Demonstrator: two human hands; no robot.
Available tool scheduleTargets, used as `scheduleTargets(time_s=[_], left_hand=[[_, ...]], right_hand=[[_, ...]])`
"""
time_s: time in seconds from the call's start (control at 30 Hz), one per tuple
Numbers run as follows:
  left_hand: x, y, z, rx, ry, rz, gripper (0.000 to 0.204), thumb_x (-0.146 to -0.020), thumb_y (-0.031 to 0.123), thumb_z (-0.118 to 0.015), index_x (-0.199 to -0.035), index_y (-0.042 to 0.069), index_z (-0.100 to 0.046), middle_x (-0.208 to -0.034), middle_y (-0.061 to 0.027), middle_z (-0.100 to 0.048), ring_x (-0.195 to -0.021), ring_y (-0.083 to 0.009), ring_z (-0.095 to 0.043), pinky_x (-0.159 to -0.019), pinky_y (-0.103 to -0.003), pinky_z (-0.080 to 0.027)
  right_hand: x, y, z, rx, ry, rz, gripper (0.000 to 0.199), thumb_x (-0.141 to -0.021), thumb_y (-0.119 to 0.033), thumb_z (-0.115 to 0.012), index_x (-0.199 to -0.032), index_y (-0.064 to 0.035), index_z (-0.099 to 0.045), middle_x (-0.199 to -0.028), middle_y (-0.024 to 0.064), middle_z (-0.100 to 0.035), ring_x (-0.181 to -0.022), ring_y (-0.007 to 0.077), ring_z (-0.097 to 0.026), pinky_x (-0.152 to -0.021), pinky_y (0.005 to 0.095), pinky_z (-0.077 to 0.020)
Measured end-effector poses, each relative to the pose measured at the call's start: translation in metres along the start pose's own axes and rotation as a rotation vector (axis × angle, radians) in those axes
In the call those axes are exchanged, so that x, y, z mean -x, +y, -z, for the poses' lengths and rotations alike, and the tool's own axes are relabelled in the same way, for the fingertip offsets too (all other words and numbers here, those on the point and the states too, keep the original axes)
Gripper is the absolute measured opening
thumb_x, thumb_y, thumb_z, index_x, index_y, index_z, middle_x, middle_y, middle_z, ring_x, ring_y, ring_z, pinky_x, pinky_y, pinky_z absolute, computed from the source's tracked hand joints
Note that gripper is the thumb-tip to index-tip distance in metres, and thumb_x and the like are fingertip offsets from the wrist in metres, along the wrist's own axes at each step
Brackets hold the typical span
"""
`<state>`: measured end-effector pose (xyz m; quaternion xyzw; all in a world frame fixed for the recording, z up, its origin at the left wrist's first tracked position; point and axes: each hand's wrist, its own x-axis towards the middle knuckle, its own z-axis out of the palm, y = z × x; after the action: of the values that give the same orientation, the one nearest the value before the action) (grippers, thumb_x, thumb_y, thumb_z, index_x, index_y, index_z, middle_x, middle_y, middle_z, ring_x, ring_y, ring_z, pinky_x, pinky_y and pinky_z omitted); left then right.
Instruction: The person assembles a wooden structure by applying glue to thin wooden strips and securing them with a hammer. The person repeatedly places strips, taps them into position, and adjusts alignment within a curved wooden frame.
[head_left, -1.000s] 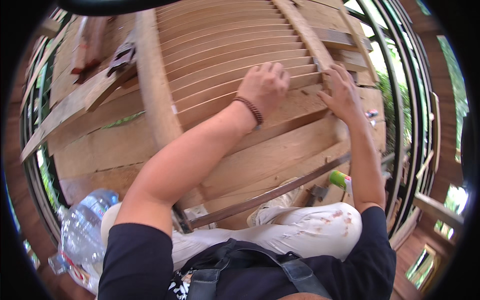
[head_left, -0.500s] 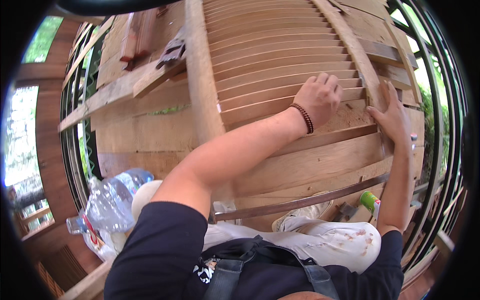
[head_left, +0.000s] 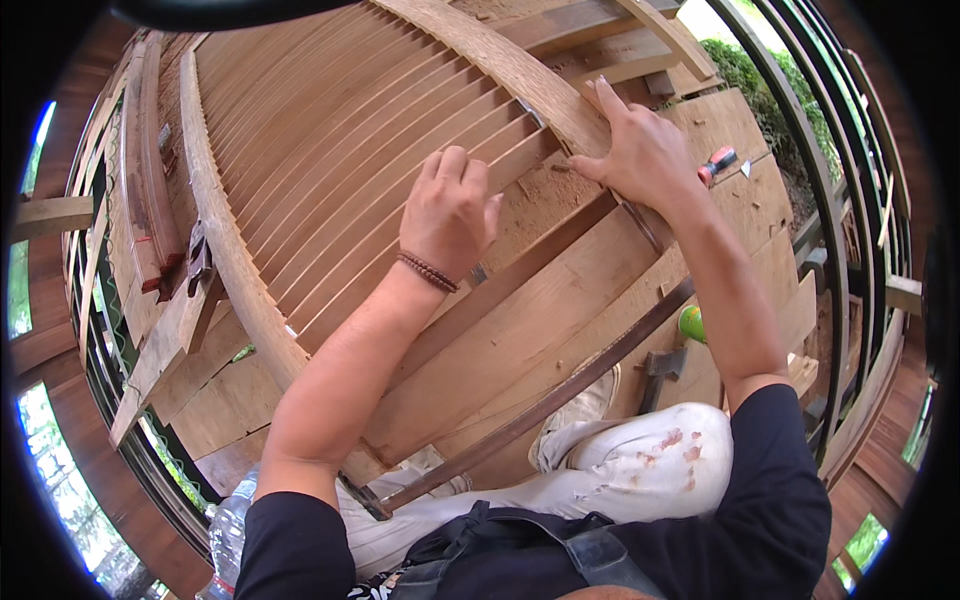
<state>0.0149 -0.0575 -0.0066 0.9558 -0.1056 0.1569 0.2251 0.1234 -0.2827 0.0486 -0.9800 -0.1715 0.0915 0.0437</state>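
Note:
A wooden louvred panel lies before me, with many thin slats [head_left: 330, 140] set between two long side rails. My left hand [head_left: 447, 215], a beaded bracelet on its wrist, is over the nearest slats with its fingers curled in. What it holds, if anything, is hidden. A small grey piece [head_left: 478, 272] shows just below that hand; its kind is unclear. My right hand [head_left: 645, 150] lies with fingers stretched and thumb apart on the right side rail [head_left: 500, 60], near its joint with the wide bottom board [head_left: 520, 290].
A red-handled tool [head_left: 717, 165] lies right of the panel. Nearer me are a dark metal bar [head_left: 540, 410], a hammer-like tool [head_left: 657, 378] and a green can [head_left: 691, 324]. A clamp-like tool [head_left: 199, 255] rests at left; a clear plastic bottle [head_left: 228, 535] stands lower left.
The whole view has turned, so the panel now slants up to the left. My left hand has drawn away from the right rail. My right hand stays on that rail.

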Motion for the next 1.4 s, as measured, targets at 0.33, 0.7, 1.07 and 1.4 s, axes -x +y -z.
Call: scheduleTargets(time_s=[0.33, 0.7, 1.07, 1.4], left_hand=[[-0.005, 0.002, 0.006, 0.025, -0.01, 0.015, 0.03, -0.076, 0.01, -0.084, -0.098, 0.0, -0.067, -0.099, -0.0144, -0.059, -0.1, -0.0349, -0.06, -0.087, -0.044, -0.052], [-0.005, 0.003, 0.004, 0.048, 0.01, 0.025, 0.03, -0.074, 0.008, -0.084, -0.099, 0.0, -0.068, -0.097, -0.0142, -0.06, -0.095, -0.0354, -0.061, -0.084, -0.045, -0.052], [-0.003, 0.001, 0.001, 0.025, -0.038, 0.03, 0.031, -0.076, 0.013, -0.084, -0.099, 0.002, -0.065, -0.103, -0.0148, -0.059, -0.104, -0.0354, -0.06, -0.092, -0.044, -0.052], [0.035, -0.017, 0.059, -0.03, -0.219, 0.003, 0.048, -0.084, 0.017, -0.078, -0.129, 0.003, -0.065, -0.116, -0.0143, -0.063, -0.114, -0.034, -0.06, -0.102, -0.043, -0.051]], right_hand=[[0.009, 0.001, 0.001, -0.008, 0.039, -0.015, 0.107, -0.077, -0.054, -0.084, -0.163, -0.0101, -0.036, -0.112, 0.0268, -0.07, -0.102, 0.0415, -0.072, -0.091, 0.0478, -0.0577], [0.009, 0.002, -0.005, -0.016, 0.052, -0.025, 0.101, -0.079, -0.051, -0.083, -0.162, -0.0165, -0.038, -0.113, 0.0252, -0.07, -0.101, 0.0409, -0.072, -0.089, 0.0478, -0.0581], [0.007, -0.006, 0.015, -0.032, -0.054, -0.039, 0.103, -0.08, -0.051, -0.083, -0.162, -0.0116, -0.035, -0.12, 0.0256, -0.068, -0.107, 0.0414, -0.072, -0.092, 0.0482, -0.0584], [0.018, -0.012, -0.028, -0.005, 0.38, 0.482, 0.051, -0.085, -0.032, -0.079, -0.125, -0.0043, -0.065, -0.124, 0.0167, -0.065, -0.126, 0.0326, -0.059, -0.105, 0.0451, -0.0497]])
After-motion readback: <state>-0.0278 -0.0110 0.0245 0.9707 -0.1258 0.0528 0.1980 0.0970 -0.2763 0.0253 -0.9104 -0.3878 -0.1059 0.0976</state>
